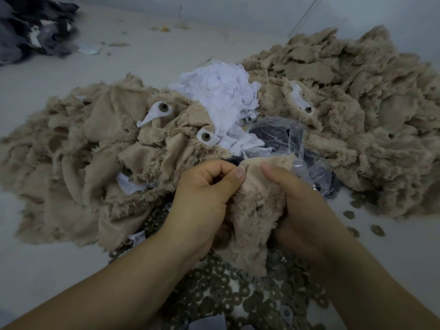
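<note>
With three eyes [206, 136] already fitted on plush between 10 and 1 o'clock, the left hand [204, 194] and right hand [302, 203] both clamp one tan plush piece [257, 210] near 6 o'clock, bare as yet, and the plush heap [357, 103] at 2 o'clock looks mostly undone, I'd say.

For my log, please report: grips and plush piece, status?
Left grip and right grip hold tan plush piece. Piece over washers. Plastic bag close behind.
</note>
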`<state>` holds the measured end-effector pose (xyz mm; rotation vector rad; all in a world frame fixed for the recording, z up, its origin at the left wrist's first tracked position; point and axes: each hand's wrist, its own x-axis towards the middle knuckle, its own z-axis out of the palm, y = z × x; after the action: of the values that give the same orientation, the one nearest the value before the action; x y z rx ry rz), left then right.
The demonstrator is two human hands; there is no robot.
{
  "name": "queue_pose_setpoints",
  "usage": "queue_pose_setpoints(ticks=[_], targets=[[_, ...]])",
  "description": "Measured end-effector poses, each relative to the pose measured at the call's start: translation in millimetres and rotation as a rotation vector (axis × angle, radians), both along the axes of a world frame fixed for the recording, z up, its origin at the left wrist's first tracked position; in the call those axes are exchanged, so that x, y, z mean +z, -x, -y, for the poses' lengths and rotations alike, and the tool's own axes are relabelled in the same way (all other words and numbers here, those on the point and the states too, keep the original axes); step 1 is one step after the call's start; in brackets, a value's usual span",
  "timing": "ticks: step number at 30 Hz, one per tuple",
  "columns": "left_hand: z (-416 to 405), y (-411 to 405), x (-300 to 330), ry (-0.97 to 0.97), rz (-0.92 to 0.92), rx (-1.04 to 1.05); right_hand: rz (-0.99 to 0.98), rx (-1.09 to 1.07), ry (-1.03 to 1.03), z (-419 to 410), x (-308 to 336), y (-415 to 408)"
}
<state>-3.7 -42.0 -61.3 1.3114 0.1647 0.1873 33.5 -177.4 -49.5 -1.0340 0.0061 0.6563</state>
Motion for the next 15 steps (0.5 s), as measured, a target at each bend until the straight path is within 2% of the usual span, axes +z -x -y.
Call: queue_pose_setpoints(ticks=[4, 10, 15], targets=[[-2.5, -1.4, 1.9, 0.010, 0.036, 0.022, 0.049, -0.009, -0.004, -0.8, -0.3, 1.5], [2.4, -0.6, -1.0, 0.075, 0.030, 0.081, -0.087, 0.021, -0.073, -5.0, 0.9, 5.6], [2.2, 2.1, -3.2, -0.086, 0.042, 0.062, -0.105, 0.005, -0.077, -4.2, 4.3, 4.9]])
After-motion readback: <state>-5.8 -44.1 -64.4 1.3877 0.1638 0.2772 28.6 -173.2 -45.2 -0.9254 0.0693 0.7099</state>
